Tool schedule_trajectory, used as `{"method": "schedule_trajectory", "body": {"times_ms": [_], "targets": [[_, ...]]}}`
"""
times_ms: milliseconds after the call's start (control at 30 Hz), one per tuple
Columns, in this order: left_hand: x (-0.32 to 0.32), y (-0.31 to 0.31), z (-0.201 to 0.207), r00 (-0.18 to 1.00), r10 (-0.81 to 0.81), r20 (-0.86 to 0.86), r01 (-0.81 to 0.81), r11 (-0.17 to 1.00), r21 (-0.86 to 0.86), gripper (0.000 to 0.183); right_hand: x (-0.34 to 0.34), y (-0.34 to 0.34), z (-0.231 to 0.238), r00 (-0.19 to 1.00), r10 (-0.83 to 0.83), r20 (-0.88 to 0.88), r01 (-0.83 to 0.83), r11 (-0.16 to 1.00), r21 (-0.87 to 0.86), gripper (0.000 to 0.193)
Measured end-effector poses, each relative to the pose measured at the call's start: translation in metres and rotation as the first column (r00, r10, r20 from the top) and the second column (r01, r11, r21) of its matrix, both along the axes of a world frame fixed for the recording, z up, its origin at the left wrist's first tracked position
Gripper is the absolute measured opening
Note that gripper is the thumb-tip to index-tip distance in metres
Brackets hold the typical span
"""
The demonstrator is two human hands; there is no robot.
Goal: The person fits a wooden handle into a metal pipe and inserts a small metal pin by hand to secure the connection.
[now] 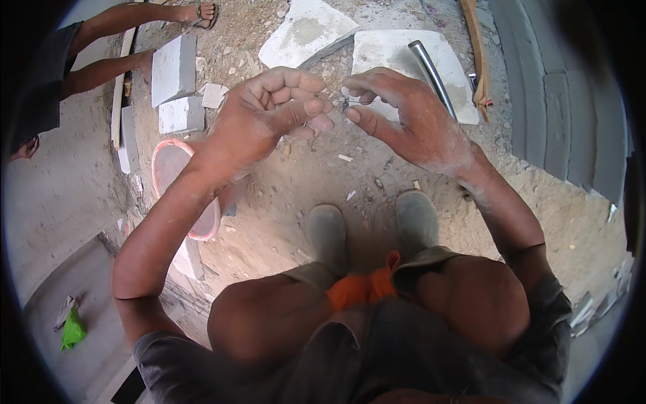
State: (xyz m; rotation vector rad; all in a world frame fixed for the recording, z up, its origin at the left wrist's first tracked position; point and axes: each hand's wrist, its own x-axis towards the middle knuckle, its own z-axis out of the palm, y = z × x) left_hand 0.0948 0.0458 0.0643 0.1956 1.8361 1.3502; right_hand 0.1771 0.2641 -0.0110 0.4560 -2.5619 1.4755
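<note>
My left hand (272, 108) is raised in front of me, its fingers curled and the thumb pressed toward them. Across from it, my right hand (407, 118) bends its fingers toward the thumb, with the fingertips facing those of the left. A faint, thin, dark strand (352, 102) shows by the right thumb and fingers. It is too fine to tell its kind, or whether it runs into the left hand. Both hands are dusty and hang above the ground between my knees and the white slabs.
Broken white slabs (306, 30) lie ahead, with a shiny metal tube (431, 75) over the right one. White blocks (173, 71) and a pinkish-rimmed bucket (157, 165) stand left. Grey blocks (557, 121) line the right. Another person's legs (111, 71) show at upper left.
</note>
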Motion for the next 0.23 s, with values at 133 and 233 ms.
{"method": "schedule_trajectory", "body": {"times_ms": [133,233], "targets": [[0.023,-0.009,-0.013,0.984,0.172,0.044,-0.175,0.981,0.080,0.038,0.014,-0.023,-0.007,0.980,0.067,0.189,-0.073,0.997,0.022,0.028],[0.035,-0.022,-0.040,0.949,0.216,0.229,-0.266,0.938,0.220,0.046,0.013,-0.021,0.009,0.896,0.013,0.443,-0.085,0.986,0.142,0.027]]}}
